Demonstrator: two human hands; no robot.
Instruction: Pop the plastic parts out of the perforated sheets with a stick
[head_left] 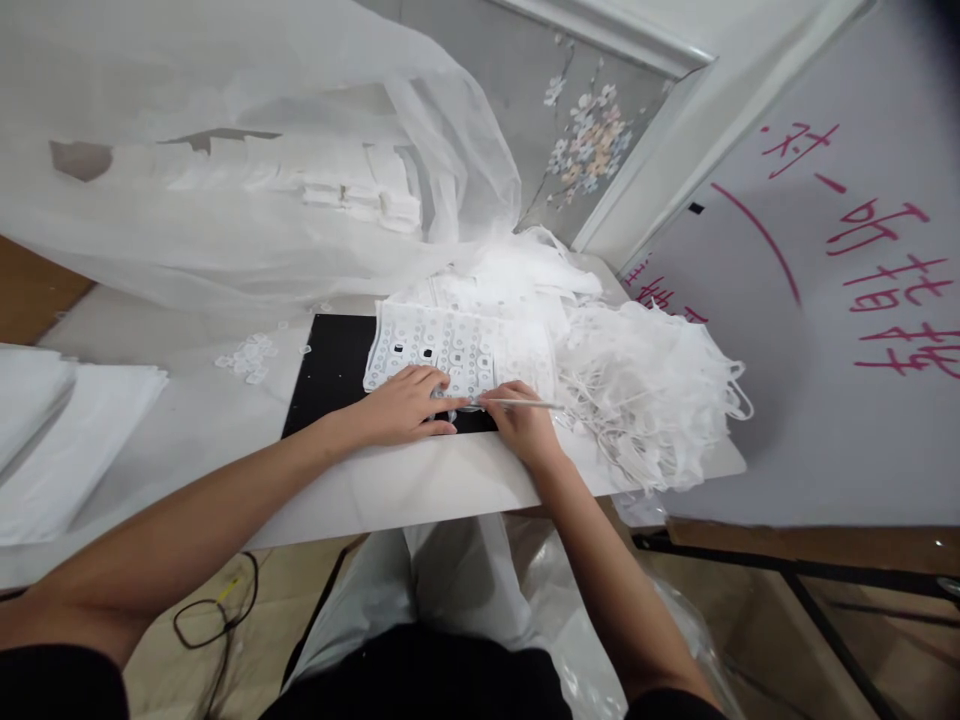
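Note:
A white sheet of cut-out lace fabric (pixel 457 345), patterned with small rings and square openings, lies partly on a black mat (pixel 330 365). Flat on its near edge rests my left hand (pixel 409 405), fingers apart, with the index finger reaching to the tip of a tool. That tool is a thin, pale, pen-like stick (pixel 531 403); my right hand (pixel 521 420) pinches it near its tip at the sheet's near edge. Whether the tip has a blade or a point is too small to tell.
A fluffy heap of white fabric strips and cords (pixel 645 390) lies right of the sheet. Small cut-out scraps (pixel 251 355) are scattered left of the mat. Sheer white cloth (pixel 262 240) covers the back, folded white fabric (pixel 82 440) lies far left, and a whiteboard (pixel 825 300) stands right.

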